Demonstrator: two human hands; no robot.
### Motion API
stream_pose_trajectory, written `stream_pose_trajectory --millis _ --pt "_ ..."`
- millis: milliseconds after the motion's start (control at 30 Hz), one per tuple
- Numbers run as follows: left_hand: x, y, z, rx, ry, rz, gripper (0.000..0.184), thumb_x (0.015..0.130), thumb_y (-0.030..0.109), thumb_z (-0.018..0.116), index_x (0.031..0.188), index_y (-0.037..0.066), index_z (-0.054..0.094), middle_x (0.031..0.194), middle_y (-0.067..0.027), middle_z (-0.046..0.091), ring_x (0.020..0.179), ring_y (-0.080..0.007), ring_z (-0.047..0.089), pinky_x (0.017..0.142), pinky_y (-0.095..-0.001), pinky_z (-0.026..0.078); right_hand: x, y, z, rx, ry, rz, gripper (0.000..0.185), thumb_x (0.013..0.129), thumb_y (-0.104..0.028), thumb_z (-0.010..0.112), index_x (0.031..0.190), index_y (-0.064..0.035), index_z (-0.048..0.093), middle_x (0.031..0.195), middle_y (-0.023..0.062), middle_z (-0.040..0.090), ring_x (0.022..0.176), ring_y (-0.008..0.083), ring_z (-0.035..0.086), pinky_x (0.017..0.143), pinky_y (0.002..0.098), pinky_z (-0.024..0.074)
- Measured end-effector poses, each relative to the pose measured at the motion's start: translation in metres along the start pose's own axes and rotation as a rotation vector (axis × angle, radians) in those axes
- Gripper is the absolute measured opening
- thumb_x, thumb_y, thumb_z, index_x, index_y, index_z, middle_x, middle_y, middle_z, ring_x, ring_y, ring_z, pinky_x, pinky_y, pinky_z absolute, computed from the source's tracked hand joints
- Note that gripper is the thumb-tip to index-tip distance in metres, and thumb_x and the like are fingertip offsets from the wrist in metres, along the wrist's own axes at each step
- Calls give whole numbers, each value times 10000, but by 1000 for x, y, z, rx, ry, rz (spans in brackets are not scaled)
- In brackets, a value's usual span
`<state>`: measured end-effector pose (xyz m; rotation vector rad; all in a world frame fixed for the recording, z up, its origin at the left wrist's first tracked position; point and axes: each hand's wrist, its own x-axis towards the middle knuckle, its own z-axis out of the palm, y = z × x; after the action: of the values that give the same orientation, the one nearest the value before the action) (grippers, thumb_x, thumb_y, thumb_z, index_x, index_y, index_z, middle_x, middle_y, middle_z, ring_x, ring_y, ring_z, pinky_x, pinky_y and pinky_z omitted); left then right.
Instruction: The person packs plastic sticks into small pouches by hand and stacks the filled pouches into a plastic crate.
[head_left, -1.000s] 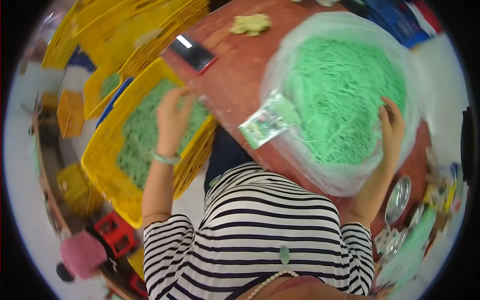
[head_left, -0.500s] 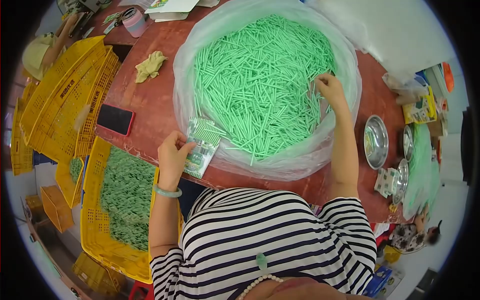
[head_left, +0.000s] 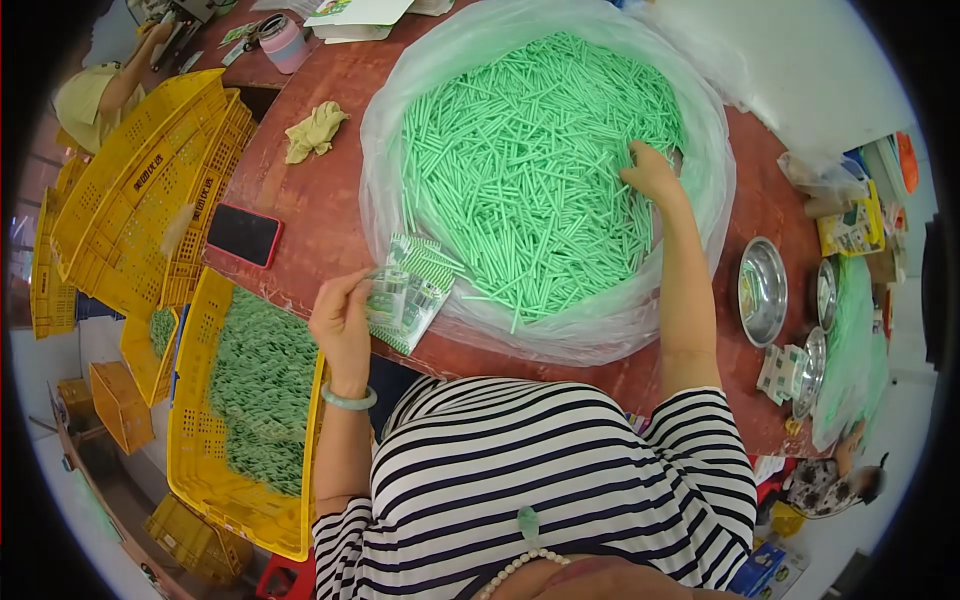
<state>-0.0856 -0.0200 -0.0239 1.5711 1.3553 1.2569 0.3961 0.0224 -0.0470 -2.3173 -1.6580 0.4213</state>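
My left hand [head_left: 343, 320] pinches a clear plastic packet [head_left: 391, 303] with green print by its left edge. Under it lies a flat stack of similar printed packets [head_left: 420, 318] with green-striped tops, against the large clear plastic bag [head_left: 600, 345]. That bag is full of thin light-green sticks [head_left: 520, 170]. At the right side of the heap, my right hand [head_left: 655, 175] reaches down to the sticks, with thumb and forefinger apart. Nothing shows clearly in its grasp, and its other fingers are partly hidden.
A phone [head_left: 244, 235] and a yellow cloth [head_left: 316, 131] lie left on the red table. A yellow crate [head_left: 190, 450] of green pieces stands below. Metal bowls [head_left: 762, 292] sit at right. Other people are at far left [head_left: 90, 100] and far right [head_left: 815, 483].
My left hand has lifted one packet partly off the stack. My right hand has moved slightly left over the sticks, its thumb and forefinger now apart. The whole view has shifted a little.
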Motion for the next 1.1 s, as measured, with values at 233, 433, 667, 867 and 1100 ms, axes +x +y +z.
stream_pose_trajectory --millis 233,433,667,867,1100 --pt "7 21 -25 -934 -127 -512 148 933 78 502 1053 23 568 956 -68 650 844 -151 632 762 -296 525 9 -11 4 -139 1 90 425 709 -202 622 1002 95 536 990 292 598 957 415 580 833 437 461" --pt "-1 10 -7 -1092 -318 -767 185 937 101 507 1095 27 567 1025 -74 643 925 -159 623 828 -304 513 6 15 21 101 112 39 342 796 -204 566 1003 67 534 1002 297 584 973 425 557 831 444 440" --pt "-5 25 20 -945 -335 -762 232 950 138 504 1141 21 563 1039 -39 637 919 -106 602 805 -253 491 -23 -6 -15 254 124 9 284 846 -208 551 921 63 586 816 236 622 796 373 601 695 421 438" --pt "-6 42 27 -897 -469 -724 216 939 101 505 1129 22 568 1015 -19 630 898 -88 585 797 -238 478 -43 -29 -32 648 137 34 234 882 -184 537 969 26 591 868 131 673 761 214 634 669 342 471" --pt "-1 58 47 -620 -438 -459 104 931 96 513 966 28 583 884 25 596 785 -32 516 679 -201 427 -62 -64 -41 1396 -50 139 176 902 -163 556 1019 -31 561 694 -17 506 576 87 427 598 257 388"
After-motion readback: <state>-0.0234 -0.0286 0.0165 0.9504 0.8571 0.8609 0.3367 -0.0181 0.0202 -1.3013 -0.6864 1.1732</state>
